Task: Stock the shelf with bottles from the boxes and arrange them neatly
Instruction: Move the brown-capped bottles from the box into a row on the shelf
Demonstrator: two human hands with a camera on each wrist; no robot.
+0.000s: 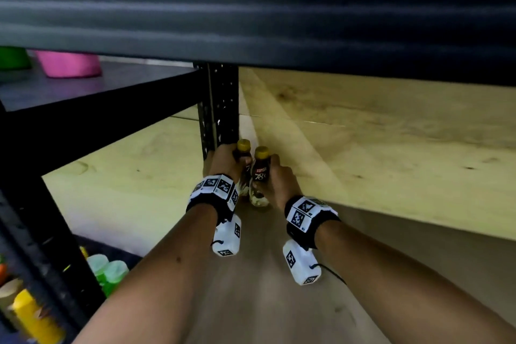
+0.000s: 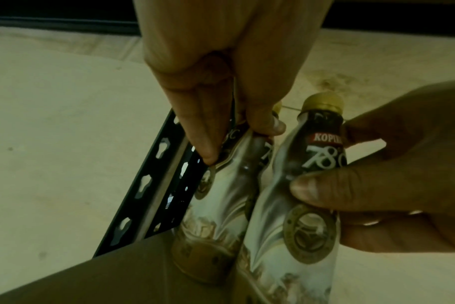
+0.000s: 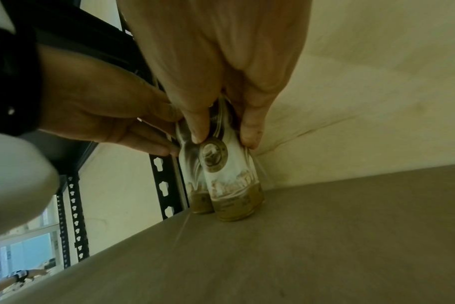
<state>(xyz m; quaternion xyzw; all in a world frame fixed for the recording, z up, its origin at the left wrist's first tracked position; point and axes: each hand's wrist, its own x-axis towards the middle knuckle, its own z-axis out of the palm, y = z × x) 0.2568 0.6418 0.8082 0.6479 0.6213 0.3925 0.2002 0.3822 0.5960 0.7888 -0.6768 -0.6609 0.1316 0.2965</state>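
1. Head view: both forearms reach deep onto a brown shelf board [image 1: 251,301], toward its far left corner beside a black slotted upright post [image 1: 220,103].
2. Left hand [image 1: 226,162] is wrapped round the upper body of the left coffee bottle [image 1: 243,148], gold cap showing above the fingers. Grip closed on the bottle, thumb on the near side.
3. Right hand [image 1: 275,179] holds the right coffee bottle [image 1: 260,173], dark label reading "78", gold cap. Fingers curled round its right side.
4. The two bottles stand upright, side by side and touching or very nearly so, just beside the post.
5. Left wrist view: left-hand fingertips [image 2: 208,152] pinch the label of the left bottle [image 2: 221,205]; the right-hand thumb [image 2: 322,189] presses the front of the right bottle [image 2: 299,226]. The post [image 2: 148,189] runs just left of the bottles.
6. Right wrist view: both bottle bases sit on the board [image 3: 325,236], the right bottle [image 3: 229,181] nearer the camera, the left one [image 3: 192,185] partly behind it. A pale wall [image 3: 364,92] stands behind them.
7. Surroundings, head view: a grey ribbed shelf edge [image 1: 251,8] overhead; a pink tub [image 1: 69,64] and a green tub [image 1: 14,57] on a neighbouring dark shelf; green-capped bottles [image 1: 109,271] and a yellow bottle [image 1: 33,315] lower left.
8. Each wrist carries a black band with white marker blocks [image 1: 300,212].
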